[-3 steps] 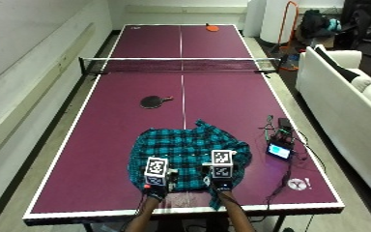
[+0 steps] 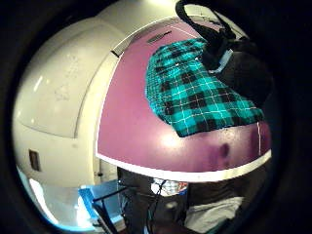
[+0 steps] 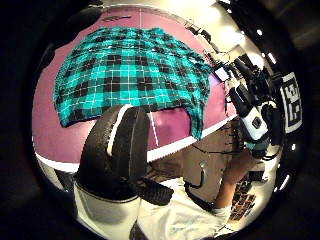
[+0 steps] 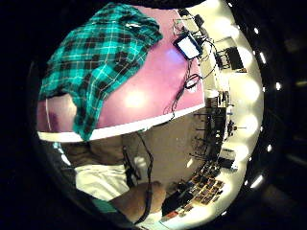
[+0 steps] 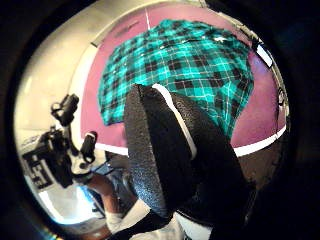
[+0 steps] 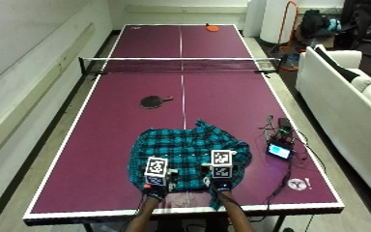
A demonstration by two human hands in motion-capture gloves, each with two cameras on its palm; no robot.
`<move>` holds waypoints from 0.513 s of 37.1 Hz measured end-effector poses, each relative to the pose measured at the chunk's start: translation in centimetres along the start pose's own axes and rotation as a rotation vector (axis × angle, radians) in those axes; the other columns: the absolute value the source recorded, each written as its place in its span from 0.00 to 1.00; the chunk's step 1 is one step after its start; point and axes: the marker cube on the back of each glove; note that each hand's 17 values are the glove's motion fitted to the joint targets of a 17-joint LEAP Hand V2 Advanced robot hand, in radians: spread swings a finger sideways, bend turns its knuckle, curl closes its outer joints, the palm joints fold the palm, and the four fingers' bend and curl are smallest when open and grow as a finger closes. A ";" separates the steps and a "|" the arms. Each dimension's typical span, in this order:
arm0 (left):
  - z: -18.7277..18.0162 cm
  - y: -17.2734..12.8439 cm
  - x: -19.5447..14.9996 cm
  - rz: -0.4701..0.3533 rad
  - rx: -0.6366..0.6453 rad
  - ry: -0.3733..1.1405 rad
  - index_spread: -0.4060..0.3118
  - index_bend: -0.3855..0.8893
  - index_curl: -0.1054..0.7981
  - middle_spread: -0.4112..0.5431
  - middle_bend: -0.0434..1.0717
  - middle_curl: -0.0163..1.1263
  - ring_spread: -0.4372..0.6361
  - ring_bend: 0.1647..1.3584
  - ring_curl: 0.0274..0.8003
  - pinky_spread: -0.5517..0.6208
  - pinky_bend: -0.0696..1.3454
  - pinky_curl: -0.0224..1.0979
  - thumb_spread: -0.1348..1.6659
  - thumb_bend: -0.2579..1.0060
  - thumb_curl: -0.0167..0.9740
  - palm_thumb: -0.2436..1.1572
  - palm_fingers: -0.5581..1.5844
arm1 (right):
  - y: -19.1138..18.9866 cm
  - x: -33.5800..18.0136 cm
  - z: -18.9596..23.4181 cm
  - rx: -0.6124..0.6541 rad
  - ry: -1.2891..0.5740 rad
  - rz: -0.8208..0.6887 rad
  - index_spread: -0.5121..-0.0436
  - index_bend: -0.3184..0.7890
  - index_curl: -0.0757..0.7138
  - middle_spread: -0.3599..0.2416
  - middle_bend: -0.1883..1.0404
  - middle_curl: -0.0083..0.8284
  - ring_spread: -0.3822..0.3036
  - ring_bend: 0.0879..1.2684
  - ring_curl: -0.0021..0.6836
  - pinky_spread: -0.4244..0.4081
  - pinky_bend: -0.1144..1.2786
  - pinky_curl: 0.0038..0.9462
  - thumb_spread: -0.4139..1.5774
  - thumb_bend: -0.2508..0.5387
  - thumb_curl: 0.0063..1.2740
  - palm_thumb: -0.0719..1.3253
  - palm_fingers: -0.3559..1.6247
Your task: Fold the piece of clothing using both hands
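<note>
Teal plaid shirt [image 6: 189,155] lying spread at table [image 6: 108,145] near edge; left hand [image 6: 155,189], right hand [image 6: 219,185] hovering over its near hem, finger state unclear.

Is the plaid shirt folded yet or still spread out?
Spread out: the plaid shirt lies open and rumpled on the table, one edge hanging over its near side.

Big purple ping-pong table [image 6: 108,145] w/ white edge lines fills the room's middle; net [image 6: 180,65] stretched across it. Black paddle [image 6: 152,101] lies on the near half, orange-red paddle [image 6: 212,28] at the far end. Small lit screen device [image 6: 279,151] w/ cables sits nr the table's right edge. White sofa [image 6: 352,111] along the right side, dark bags [image 6: 317,21] behind it. Whiteboard [image 6: 18,29] on left wall. Grey floor [image 6: 24,159].
</note>
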 end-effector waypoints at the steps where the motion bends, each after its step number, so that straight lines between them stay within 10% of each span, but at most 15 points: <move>1: -0.2 0.1 0.1 0.000 -0.001 0.003 0.46 0.37 0.18 0.41 0.23 0.13 0.44 0.35 0.21 0.54 0.37 0.17 0.43 0.29 0.07 0.31 0.54 | 0.2 0.0 -0.2 -0.001 0.004 0.003 0.53 0.45 0.22 0.55 0.32 0.11 0.67 0.12 0.10 0.72 0.37 0.14 0.54 0.50 0.03 0.22 0.31; 19: -1.2 0.6 0.6 0.025 -0.002 0.003 0.42 0.39 0.28 0.40 0.21 0.25 0.45 0.39 0.34 0.57 0.39 0.28 0.68 0.23 0.16 0.32 0.50 | 1.6 0.2 -2.1 0.045 -0.004 -0.030 0.27 0.43 0.37 0.54 0.31 0.26 0.75 0.13 0.21 0.83 0.38 0.25 0.80 0.44 0.09 0.24 0.28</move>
